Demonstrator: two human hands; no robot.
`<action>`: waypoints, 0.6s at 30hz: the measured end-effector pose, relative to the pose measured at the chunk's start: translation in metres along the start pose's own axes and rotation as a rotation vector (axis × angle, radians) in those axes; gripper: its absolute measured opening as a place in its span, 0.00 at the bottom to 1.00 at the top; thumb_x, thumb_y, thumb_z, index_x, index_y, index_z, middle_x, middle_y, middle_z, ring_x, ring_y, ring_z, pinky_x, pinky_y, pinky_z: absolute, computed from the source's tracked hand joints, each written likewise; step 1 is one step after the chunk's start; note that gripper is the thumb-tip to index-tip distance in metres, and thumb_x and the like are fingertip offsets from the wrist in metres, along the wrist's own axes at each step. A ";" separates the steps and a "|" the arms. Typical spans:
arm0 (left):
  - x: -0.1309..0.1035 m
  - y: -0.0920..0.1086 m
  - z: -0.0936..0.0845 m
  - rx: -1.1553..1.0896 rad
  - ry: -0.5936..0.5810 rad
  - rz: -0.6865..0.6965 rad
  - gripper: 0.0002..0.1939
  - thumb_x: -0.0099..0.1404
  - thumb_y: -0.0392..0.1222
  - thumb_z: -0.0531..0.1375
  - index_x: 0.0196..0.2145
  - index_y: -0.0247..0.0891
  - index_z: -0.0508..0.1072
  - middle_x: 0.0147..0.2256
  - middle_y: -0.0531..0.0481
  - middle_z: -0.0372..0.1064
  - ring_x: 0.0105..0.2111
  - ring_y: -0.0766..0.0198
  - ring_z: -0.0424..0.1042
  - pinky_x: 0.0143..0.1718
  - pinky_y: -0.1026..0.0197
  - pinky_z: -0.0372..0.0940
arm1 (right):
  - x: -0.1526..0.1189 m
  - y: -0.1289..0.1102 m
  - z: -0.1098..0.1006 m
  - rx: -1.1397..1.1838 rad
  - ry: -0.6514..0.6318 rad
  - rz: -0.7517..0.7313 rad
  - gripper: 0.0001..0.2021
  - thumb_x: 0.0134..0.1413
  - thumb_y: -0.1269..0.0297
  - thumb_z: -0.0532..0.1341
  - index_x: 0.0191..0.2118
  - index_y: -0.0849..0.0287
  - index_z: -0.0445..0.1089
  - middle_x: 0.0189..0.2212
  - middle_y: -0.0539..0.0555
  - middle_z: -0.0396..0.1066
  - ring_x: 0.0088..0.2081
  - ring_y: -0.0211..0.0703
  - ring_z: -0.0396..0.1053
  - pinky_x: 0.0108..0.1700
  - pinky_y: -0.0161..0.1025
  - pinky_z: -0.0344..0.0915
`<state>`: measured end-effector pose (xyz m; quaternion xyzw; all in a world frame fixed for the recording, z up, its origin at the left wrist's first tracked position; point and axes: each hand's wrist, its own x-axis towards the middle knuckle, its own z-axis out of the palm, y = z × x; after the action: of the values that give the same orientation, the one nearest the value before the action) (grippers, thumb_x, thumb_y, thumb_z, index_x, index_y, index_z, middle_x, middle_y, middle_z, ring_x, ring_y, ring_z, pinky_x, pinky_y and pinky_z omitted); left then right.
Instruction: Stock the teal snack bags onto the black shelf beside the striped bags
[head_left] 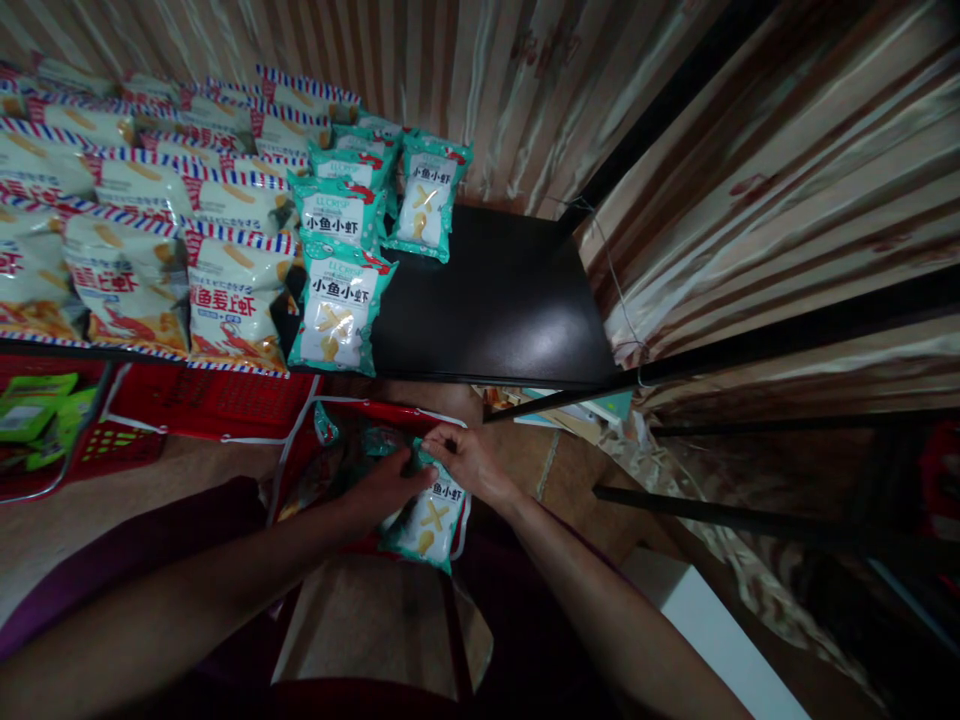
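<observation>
In the head view, the teal bag (433, 515) is over the near right part of the red basket (375, 404), printed face up toward the camera. Its long axis runs from the top end at the hands down toward the person, the bottom end angled slightly left. The right hand (471, 462)'s grip pinches the top edge; the left hand (390, 485)'s grip closes on the upper left side. Similar bags (337, 305) stand upright on the black shelf (487, 300).
</observation>
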<state>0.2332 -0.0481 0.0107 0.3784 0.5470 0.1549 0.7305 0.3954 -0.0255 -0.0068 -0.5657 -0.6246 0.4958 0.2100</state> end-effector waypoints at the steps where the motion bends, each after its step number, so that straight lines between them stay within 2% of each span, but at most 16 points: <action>1: 0.001 0.000 0.002 -0.002 0.026 -0.001 0.17 0.53 0.49 0.62 0.37 0.35 0.70 0.36 0.46 0.73 0.38 0.57 0.71 0.37 0.60 0.63 | 0.000 -0.001 0.000 -0.012 -0.007 -0.011 0.12 0.53 0.57 0.57 0.27 0.58 0.70 0.23 0.49 0.69 0.26 0.37 0.64 0.31 0.34 0.58; 6: 0.007 0.000 0.007 -0.042 0.155 -0.038 0.12 0.53 0.45 0.62 0.34 0.35 0.70 0.33 0.47 0.73 0.35 0.58 0.71 0.35 0.60 0.63 | -0.002 -0.005 -0.005 -0.020 0.075 -0.035 0.10 0.55 0.57 0.56 0.31 0.57 0.71 0.25 0.49 0.70 0.28 0.38 0.66 0.33 0.35 0.60; 10: 0.011 -0.002 0.003 -0.130 0.254 -0.005 0.13 0.52 0.46 0.63 0.33 0.37 0.69 0.33 0.47 0.74 0.35 0.58 0.72 0.37 0.58 0.65 | -0.004 0.003 -0.014 0.006 0.154 0.021 0.13 0.54 0.55 0.56 0.38 0.59 0.71 0.30 0.52 0.71 0.32 0.41 0.67 0.37 0.37 0.62; 13: 0.012 -0.004 -0.001 -0.149 0.310 -0.002 0.12 0.53 0.46 0.62 0.33 0.37 0.69 0.33 0.47 0.73 0.34 0.59 0.71 0.36 0.59 0.65 | -0.005 0.013 -0.017 0.081 0.119 0.084 0.15 0.52 0.53 0.57 0.36 0.60 0.71 0.27 0.51 0.70 0.29 0.40 0.65 0.33 0.36 0.61; 18: 0.012 -0.003 -0.002 -0.109 0.327 -0.002 0.10 0.54 0.43 0.59 0.33 0.37 0.68 0.31 0.48 0.72 0.31 0.60 0.70 0.33 0.60 0.64 | -0.006 0.020 -0.015 0.231 0.089 0.142 0.12 0.46 0.55 0.61 0.31 0.59 0.71 0.25 0.49 0.69 0.27 0.37 0.63 0.33 0.36 0.61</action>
<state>0.2344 -0.0421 0.0001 0.3075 0.6495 0.2431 0.6515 0.4193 -0.0275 -0.0156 -0.6019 -0.5117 0.5526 0.2655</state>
